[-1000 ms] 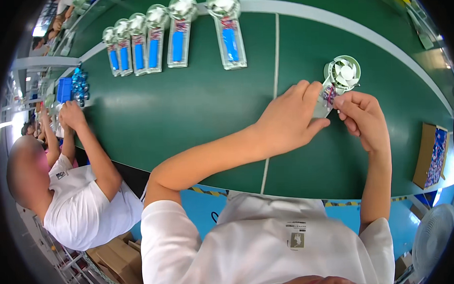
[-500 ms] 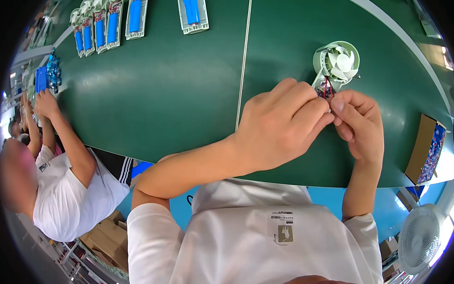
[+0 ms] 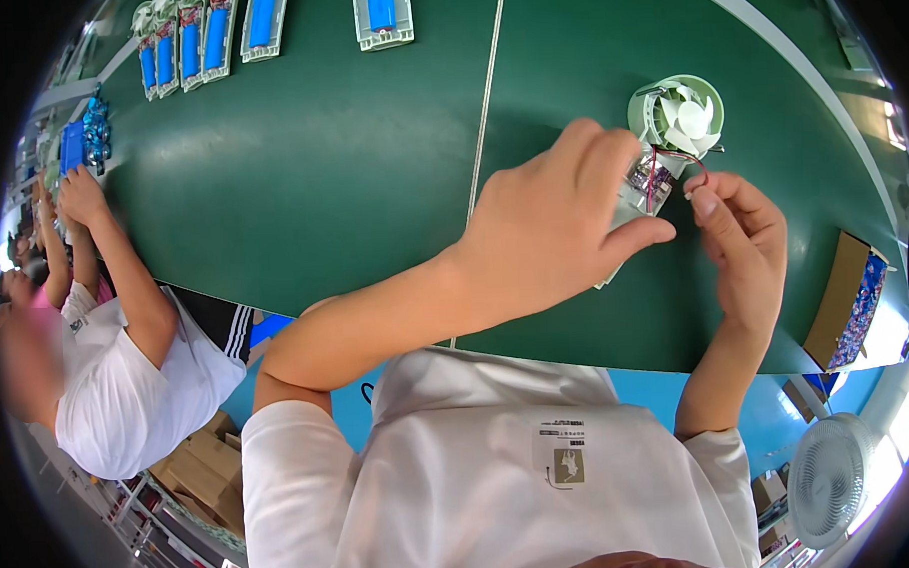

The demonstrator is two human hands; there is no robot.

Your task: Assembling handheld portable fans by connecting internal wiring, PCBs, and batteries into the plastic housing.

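Green mat (image 3: 321,188); fan (image 3: 670,136) lies at 1 o'clock, long axis running 1 to 7. Left hand (image 3: 558,230) clamps its handle from 9 o'clock. Right hand (image 3: 738,234), at 4 o'clock, pinches red wires (image 3: 670,161); both touching, neither nearer.

— Where does the view look from?

— From the person's head, facing steeply down over their own white shirt (image 3: 501,463) onto the green surface (image 3: 330,158). It is a wide fisheye: the pale line (image 3: 484,133) across the surface bends, and the corners go black.

— How near is it?

— Close. The left hand (image 3: 553,230) and right hand (image 3: 738,239) fill the middle, forearms entering from the lower edge.

— What sits at the rim?

— A co-worker (image 3: 117,366) at far left, a cardboard box (image 3: 851,300) at right. Only one view, so nothing is shared.
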